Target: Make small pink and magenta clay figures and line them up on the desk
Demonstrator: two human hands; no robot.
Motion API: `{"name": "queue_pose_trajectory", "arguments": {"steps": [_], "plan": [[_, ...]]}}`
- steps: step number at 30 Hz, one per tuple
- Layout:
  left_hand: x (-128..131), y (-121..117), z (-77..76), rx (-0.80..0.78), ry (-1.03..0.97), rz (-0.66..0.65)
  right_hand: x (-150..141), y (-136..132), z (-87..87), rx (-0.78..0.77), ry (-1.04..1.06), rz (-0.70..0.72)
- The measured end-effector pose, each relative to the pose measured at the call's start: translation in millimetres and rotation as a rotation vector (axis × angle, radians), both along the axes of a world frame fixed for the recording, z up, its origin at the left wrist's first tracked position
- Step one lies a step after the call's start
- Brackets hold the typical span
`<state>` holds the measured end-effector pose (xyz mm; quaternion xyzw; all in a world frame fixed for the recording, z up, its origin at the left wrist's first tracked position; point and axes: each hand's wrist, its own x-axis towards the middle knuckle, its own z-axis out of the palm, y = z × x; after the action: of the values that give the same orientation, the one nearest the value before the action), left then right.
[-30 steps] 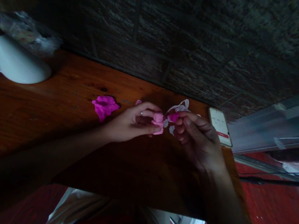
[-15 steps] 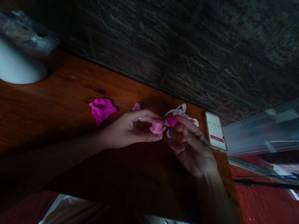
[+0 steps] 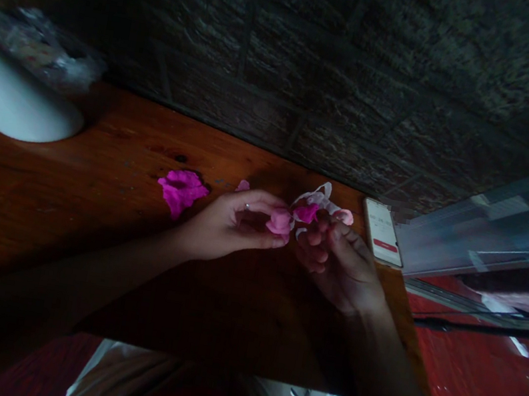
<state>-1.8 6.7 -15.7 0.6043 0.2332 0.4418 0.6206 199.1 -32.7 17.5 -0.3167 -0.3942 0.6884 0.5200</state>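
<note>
Between the thumb and fingers of my left hand point(image 3: 234, 223) is a small light pink, soft, crumpled piece point(image 3: 279, 222), perhaps paper or cloth. My right hand point(image 3: 342, 262) is closed, its thumb and forefinger pressed together; whatever they pinch is too small to make out. Just left of those fingertips shows a bright magenta piece point(image 3: 305, 213), close beside the pink one; whether the fingertips touch it I cannot tell. Behind the hands lies a pale, loopy strip point(image 3: 320, 197), with a pale pink piece point(image 3: 343, 216) at its right. A larger crumpled magenta piece point(image 3: 181, 191) rests left of my left hand.
A phone point(image 3: 384, 233) with a lit screen lies at the wooden table's point(image 3: 114, 153) right end. At far left are a white, kettle-like vessel point(image 3: 26, 104) and clear plastic wrapping point(image 3: 54, 58). A dark stone wall point(image 3: 268, 57) borders the back. Another small pink scrap point(image 3: 243, 185) lies behind my left hand.
My right thumb and forefinger have come together and shifted slightly right, uncovering more of the magenta piece near them. My left hand keeps its hold on the light pink piece.
</note>
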Motion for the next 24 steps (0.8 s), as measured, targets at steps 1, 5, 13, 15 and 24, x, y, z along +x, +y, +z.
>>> {"name": "queue_pose_trajectory", "arguments": {"steps": [1,5,13,15,24], "plan": [[0.0,-0.3,0.4,-0.006,-0.008,0.000,0.0,0.0,-0.2,0.005,-0.001,-0.004],[0.2,-0.6,2.4,-0.020,-0.016,-0.003,0.7,-0.3,0.1,0.009,-0.023,-0.038],[0.8,-2.2,-1.9,0.092,0.086,0.019,0.6,-1.3,3.2,0.050,-0.079,-0.072],[0.5,-4.2,-2.4,0.192,0.215,0.031,0.7,-1.4,4.3,0.053,-0.082,-0.068],[-3.0,-3.2,-1.1,0.428,0.605,-0.046,-0.1,0.2,2.2,0.072,-0.131,-0.103]]}}
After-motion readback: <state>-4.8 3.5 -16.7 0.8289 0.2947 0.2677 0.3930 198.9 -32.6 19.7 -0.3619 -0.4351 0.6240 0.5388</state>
